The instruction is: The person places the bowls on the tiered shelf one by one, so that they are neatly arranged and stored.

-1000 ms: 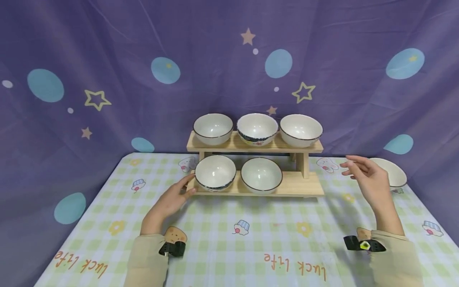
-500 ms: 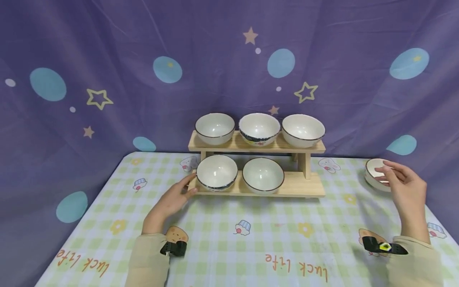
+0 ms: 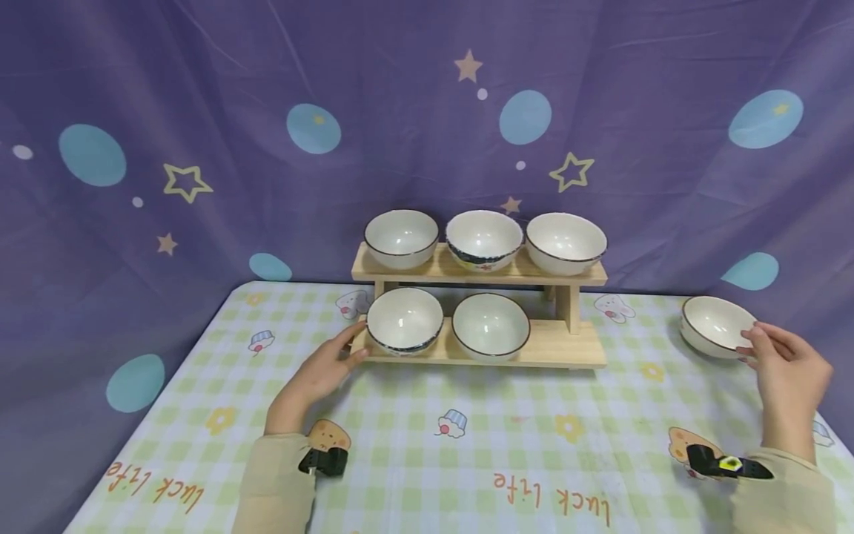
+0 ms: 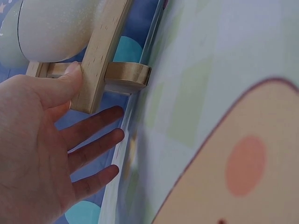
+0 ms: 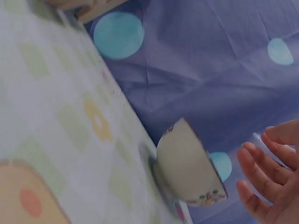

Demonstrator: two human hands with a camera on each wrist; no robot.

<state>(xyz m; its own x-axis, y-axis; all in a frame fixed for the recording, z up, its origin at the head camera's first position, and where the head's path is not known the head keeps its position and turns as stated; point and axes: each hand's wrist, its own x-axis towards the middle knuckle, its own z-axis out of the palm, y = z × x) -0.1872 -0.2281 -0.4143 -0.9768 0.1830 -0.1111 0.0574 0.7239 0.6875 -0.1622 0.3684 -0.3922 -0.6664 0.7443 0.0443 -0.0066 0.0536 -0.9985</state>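
Observation:
My left hand [image 3: 325, 371] holds the left end of the lower board of a two-tier wooden rack [image 3: 560, 345]. In the left wrist view the thumb lies on the board [image 4: 96, 70], and several other fingers extend past it. Close beside that hand is a white bowl [image 3: 404, 320] with a dark patterned outside. My right hand [image 3: 794, 371], fingers loosely bent, is just right of a lone white bowl [image 3: 716, 326] on the table. In the right wrist view a gap separates the fingertips from this dark-rimmed bowl [image 5: 187, 163], which has a floral pattern.
A second bowl [image 3: 490, 326] sits on the lower tier, with bare board to its right. The upper tier holds three bowls: left [image 3: 402, 239], middle [image 3: 483, 239] and right [image 3: 565, 242]. A purple curtain [image 3: 427, 111] hangs behind the checked tablecloth [image 3: 373, 445].
My right hand has moved rightward, passing in front of the lone bowl to its right side. The left hand stays at the rack. The view has shifted slightly.

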